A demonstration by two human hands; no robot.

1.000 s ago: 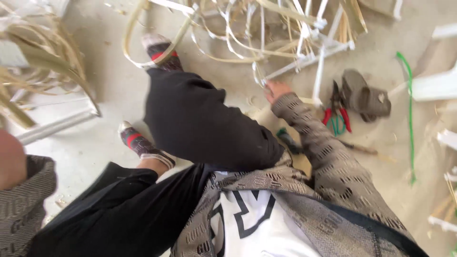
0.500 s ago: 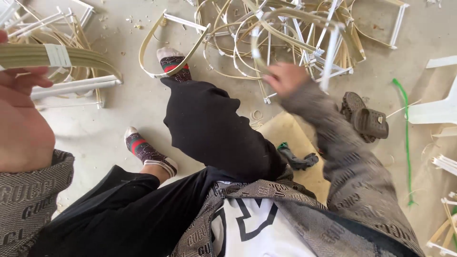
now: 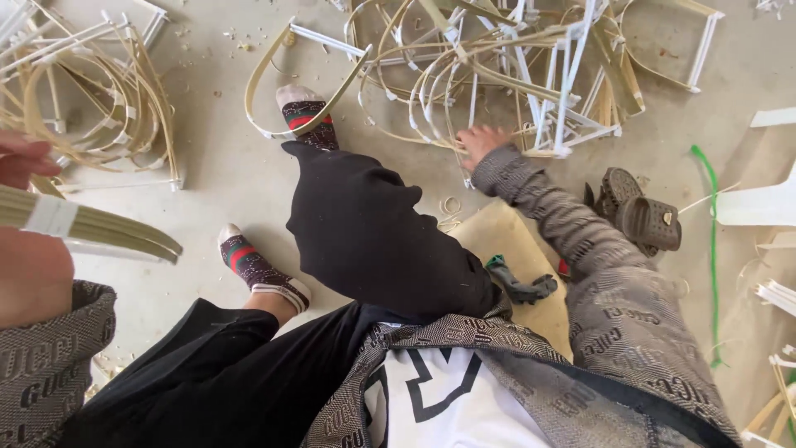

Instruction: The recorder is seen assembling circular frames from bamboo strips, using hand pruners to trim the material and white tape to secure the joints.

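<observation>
The head view looks down on a person seated on a concrete floor (image 3: 215, 182), legs in black trousers stretched forward and feet in patterned socks.

The right hand (image 3: 482, 139) reaches out to the near edge of a tangled pile of bent strips and white frames (image 3: 514, 75) lying ahead on the floor. Its fingers rest on or among the thin curved strips there; whether they are closed on one cannot be told, since the hand is slightly blurred and seen from behind.

The left hand (image 3: 21, 158) is raised at the left edge of the view, only partly visible, its fingers wrapped around a bundle of flat greenish strips (image 3: 91, 226) bound with a pale band. The bundle juts to the right, above the floor.

A second heap of looped strips and frames (image 3: 99, 108) lies at the upper left, well apart from the right hand. A single curved strip (image 3: 274, 91) arcs around the far foot. Beside the right arm lie a brown board (image 3: 506, 241), a dark glove (image 3: 518, 284) and dark sandals (image 3: 638, 216). A green cord (image 3: 711, 232) runs down the floor at the right.
</observation>
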